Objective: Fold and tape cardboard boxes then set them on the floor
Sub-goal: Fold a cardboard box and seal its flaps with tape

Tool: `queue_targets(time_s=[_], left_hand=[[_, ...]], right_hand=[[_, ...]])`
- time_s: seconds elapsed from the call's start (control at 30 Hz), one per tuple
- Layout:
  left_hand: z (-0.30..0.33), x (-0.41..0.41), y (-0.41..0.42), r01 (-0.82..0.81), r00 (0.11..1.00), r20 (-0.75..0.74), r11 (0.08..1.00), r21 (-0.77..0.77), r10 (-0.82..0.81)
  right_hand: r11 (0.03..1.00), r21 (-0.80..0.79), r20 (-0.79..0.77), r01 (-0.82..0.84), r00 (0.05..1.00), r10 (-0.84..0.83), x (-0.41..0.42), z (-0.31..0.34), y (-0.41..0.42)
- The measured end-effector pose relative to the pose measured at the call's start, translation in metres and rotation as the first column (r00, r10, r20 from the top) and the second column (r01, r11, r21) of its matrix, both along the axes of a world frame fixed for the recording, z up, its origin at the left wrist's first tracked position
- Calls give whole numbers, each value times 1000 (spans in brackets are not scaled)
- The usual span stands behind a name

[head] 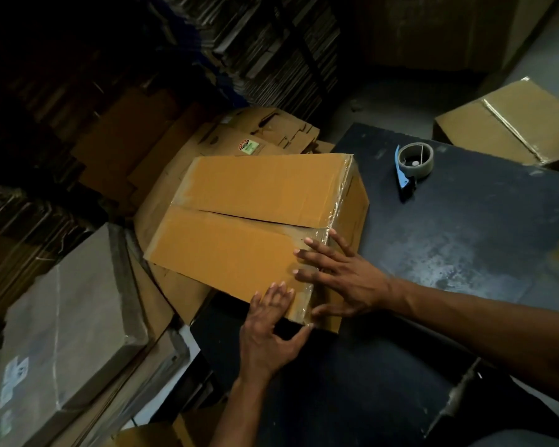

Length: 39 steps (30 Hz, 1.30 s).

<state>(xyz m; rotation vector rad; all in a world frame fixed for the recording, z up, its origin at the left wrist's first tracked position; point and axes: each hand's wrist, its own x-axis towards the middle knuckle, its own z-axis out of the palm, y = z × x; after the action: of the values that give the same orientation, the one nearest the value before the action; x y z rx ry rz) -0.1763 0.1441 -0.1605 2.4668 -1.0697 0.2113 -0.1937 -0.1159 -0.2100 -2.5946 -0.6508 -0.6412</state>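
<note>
A brown cardboard box [255, 214] lies on the dark table [465, 240], its two top flaps closed with a slit between them. Clear tape runs along its right edge. My right hand [342, 275] lies flat with spread fingers on that taped edge near the front corner. My left hand [271, 330] rests on the box's near edge, fingers on top and thumb stretched along the front face. A tape roll in a blue-handled dispenser [412, 164] sits on the table to the right, beyond the box and away from both hands.
A taped cardboard box [510, 124] stands on the floor at the far right. Flattened cardboard sheets [265, 130] pile up behind the box, with tall stacks further back. A wrapped flat bundle [68, 317] leans at the left.
</note>
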Motion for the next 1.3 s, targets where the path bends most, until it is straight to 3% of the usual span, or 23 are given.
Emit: queue_targets(time_s=[0.17, 0.27, 0.53, 0.7, 0.83, 1.0, 1.1, 1.2, 1.3], left_hand=[[0, -5, -7, -78, 997, 24, 997, 15, 78], [0, -6, -10, -127, 992, 24, 991, 37, 126], [-11, -17, -28, -235, 959, 164, 972, 6, 231], [-22, -20, -24, -204, 971, 125, 979, -1, 202], [-37, -32, -26, -169, 966, 198, 986, -4, 167], [-33, -30, -29, -181, 968, 174, 983, -20, 182], [-25, -29, -8, -125, 980, 157, 992, -14, 126], [-9, -23, 3, -171, 967, 181, 983, -63, 180], [0, -12, -24, -242, 936, 284, 967, 82, 210]], right_hand=[[997, -76, -67, -14, 998, 9, -6, -3, -8], [999, -41, -84, 30, 996, -34, -10, -5, 0], [988, 9, 74, 153, 985, -153, -5, -28, 18], [985, 45, 99, 165, 981, -168, -2, -29, 18], [989, 70, 169, 132, 975, -142, -2, -27, 16], [994, 13, 191, 110, 975, -110, 5, -13, 6], [996, -84, 143, 14, 990, -2, 8, 5, 1], [988, -95, 70, -121, 989, 128, 21, 24, -12], [971, -189, -34, -148, 989, 144, 48, 42, -30]])
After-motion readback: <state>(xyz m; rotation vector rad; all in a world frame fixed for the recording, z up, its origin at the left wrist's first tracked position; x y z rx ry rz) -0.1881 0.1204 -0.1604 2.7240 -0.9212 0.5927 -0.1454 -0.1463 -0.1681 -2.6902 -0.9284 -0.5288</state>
